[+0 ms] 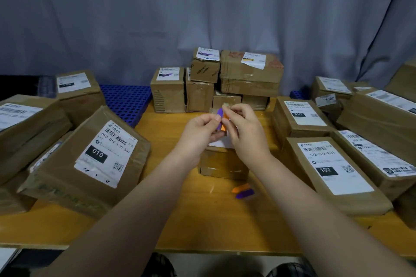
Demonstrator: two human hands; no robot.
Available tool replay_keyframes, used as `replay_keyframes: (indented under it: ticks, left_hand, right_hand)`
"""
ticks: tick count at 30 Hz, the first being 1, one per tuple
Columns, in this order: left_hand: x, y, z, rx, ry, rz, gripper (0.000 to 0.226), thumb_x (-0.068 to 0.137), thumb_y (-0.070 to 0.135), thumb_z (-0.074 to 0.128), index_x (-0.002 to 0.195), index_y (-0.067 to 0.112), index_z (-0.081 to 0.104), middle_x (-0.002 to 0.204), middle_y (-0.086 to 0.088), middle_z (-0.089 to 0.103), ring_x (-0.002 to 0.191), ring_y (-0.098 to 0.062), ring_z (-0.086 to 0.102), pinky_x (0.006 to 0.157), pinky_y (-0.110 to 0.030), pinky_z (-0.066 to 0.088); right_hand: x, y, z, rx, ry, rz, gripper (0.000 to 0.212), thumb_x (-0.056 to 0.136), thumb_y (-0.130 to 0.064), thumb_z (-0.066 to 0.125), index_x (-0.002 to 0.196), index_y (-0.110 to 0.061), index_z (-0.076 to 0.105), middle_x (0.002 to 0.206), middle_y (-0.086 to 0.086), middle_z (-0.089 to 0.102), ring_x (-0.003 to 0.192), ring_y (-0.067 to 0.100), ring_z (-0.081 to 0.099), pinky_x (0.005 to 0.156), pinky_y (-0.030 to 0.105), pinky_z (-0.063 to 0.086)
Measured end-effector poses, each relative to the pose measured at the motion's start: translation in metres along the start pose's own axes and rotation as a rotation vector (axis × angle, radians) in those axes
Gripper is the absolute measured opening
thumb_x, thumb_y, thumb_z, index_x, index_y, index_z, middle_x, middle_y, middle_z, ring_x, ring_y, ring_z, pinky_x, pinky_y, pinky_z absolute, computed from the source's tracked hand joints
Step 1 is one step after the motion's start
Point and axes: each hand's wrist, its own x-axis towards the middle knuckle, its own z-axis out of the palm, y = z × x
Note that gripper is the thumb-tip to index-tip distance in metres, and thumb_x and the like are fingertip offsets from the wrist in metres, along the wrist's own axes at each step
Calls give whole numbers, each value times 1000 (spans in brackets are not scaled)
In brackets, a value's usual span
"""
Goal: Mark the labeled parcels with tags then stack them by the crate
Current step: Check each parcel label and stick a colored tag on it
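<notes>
While the counter point(180, 220) carries labelled parcels point(96, 155) on both sides and a stack point(249, 74) beside the blue crate point(126, 101), one small parcel point(222, 164) sits centre, my left grip point(200, 128) and right grip point(243, 132) above it together pinching a purple tag point(218, 119) and an orange tag point(224, 123).

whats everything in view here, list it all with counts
curtain: one, grey, behind everything
table: one, yellow wood, under the parcels
blue crate: one, blue, back left on the table
back parcels: about six, brown with white labels, stacked at back centre
left parcels: about five, brown, piled at left, nearest reads 010
right parcels: at least six, brown, piled at right, nearest reads 102
centre parcel: one, brown, below the hands
loose tags: two, orange and purple, on the table by the centre parcel
held tags: two, purple and orange, between the hands
left hand: pinches the held tags
right hand: pinches the held tags
</notes>
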Motion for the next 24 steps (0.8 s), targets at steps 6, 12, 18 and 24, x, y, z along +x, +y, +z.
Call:
replay_keyframes:
  ticks: [6, 12, 18, 24]
  left_hand:
    - [10, 1, 4, -90, 24, 28, 17, 97, 14, 52, 92, 14, 68, 91, -7, 67, 87, -17, 64, 89, -32, 54]
    - [16, -10, -4, -57, 51, -12, 14, 95, 11, 55, 89, 9, 67, 90, -12, 69, 85, -20, 69, 83, -30, 56]
    - [21, -15, -5, -45, 63, -30, 13, 93, 16, 60, 88, 8, 68, 84, -11, 70, 77, -16, 71, 83, -31, 57]
    - [22, -15, -7, -77, 87, -52, 11, 93, 17, 60, 91, 10, 67, 86, -10, 70, 78, -16, 70, 73, -27, 58]
  right_hand:
    - [12, 5, 6, 35, -2, 25, 32, 92, -8, 59, 123, -3, 62, 119, 11, 59, 111, 21, 55, 92, 13, 36]
    - [3, 9, 13, 60, 35, -26, 23, 87, -4, 62, 109, -1, 70, 109, 13, 62, 97, 8, 50, 86, -3, 33]
    - [2, 12, 17, 116, 56, -3, 23, 87, -12, 59, 104, -3, 72, 105, 10, 63, 97, 2, 48, 84, 2, 38]
    - [-2, 12, 16, 125, 26, 10, 27, 88, -16, 60, 111, -9, 71, 114, 9, 60, 99, 18, 53, 85, 18, 41]
